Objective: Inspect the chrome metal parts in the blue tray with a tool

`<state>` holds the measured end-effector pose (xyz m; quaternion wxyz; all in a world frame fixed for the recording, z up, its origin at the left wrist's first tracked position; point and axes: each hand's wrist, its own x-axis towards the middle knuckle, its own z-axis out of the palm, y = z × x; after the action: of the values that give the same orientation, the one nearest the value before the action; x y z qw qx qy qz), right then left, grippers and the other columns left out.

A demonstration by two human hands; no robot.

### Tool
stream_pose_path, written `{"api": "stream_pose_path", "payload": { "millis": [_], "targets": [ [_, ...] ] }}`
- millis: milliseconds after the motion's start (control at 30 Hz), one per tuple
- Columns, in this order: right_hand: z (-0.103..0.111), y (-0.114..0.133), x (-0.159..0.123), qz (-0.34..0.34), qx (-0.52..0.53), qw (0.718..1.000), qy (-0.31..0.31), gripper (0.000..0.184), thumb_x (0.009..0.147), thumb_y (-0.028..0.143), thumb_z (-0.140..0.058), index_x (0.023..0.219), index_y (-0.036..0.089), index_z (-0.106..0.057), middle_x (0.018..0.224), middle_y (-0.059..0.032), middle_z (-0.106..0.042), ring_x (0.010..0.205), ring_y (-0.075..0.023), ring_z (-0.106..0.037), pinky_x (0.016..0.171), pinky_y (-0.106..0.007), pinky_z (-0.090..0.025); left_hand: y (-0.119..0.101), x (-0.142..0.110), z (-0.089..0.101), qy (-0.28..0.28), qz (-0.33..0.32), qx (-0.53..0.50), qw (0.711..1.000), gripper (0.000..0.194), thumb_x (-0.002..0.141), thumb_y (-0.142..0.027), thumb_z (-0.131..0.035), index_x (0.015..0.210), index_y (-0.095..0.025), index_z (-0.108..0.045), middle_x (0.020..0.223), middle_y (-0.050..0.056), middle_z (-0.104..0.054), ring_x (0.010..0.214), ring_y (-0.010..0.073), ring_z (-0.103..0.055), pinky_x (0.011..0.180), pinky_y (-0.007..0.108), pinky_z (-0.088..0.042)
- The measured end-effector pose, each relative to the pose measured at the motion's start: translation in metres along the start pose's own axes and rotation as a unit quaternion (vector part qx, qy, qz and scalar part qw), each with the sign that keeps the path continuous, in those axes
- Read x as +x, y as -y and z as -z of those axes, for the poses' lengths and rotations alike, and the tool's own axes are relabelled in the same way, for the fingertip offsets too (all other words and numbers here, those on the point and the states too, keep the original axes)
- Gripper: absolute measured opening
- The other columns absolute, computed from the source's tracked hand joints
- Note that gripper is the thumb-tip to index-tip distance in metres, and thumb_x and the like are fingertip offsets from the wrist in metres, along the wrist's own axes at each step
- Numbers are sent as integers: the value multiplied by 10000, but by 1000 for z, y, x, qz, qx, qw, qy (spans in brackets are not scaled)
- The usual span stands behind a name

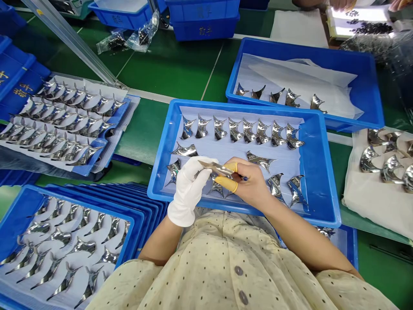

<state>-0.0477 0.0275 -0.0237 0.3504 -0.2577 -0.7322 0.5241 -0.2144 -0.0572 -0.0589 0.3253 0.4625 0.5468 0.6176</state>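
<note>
Fingers (226, 184) closed, left hand (189, 186) and right hand (254, 180) pinching one metal piece (220, 169), frame centre, apparently for steadiness | paper liner (222, 150) below, likely guarding the polish

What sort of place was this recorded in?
Probably a factory workroom: matching shiny metal parts lie in rows in a blue tray, a stack of blue trays stands nearby, and the left hand wears a white glove.
</note>
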Motion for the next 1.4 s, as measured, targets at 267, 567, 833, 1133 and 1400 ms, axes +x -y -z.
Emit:
{"api": "stream_pose_path", "payload": {
  "millis": [267,567,833,1133,1400],
  "targets": [
    [20,-6,-8,-61,35,996,55,433,1083,573,-399,1169,237,-659,980,-50,-617,670,-138,-478,592,-288,-424,-7,9,11,163,78,-117,977,366,992,-561,-575,936,-214,-674,883,55,-623,753,191,-580,719,329,-502],
    [6,-3,-12,-52,15,997,63,284,1070,500,-512,1055,224,-577,792,-3,-626,654,-135,-557,601,-267,-446,-7,17,16,292,131,-152,935,482,934,-665,-589,806,-202,-632,784,61,-597,680,195,-524,716,354,-456],
    [4,-4,-9,75,-68,991,87,253,1091,442,-489,956,232,-536,882,-36,-613,728,-150,-562,644,-282,-460,-2,9,13,278,221,-212,911,526,853,-729,-640,863,-203,-635,558,-3,-512,523,161,-452,619,317,-380],
    [3,-10,-6,137,-81,983,90,214,1088,397,-508,943,242,-537,871,-39,-598,761,-174,-571,672,-305,-469,-9,8,7,264,274,-218,899,597,752,-786,-702,781,-194,-629,518,-7,-455,497,129,-334,565,301,-277],
    [6,-9,-5,122,-27,987,97,195,1067,385,-557,940,238,-558,870,-32,-601,730,-161,-564,645,-292,-454,-11,7,4,235,276,-218,906,585,736,-772,-724,751,-199,-604,568,-1,-473,506,120,-305,550,299,-252]
  ]
}}
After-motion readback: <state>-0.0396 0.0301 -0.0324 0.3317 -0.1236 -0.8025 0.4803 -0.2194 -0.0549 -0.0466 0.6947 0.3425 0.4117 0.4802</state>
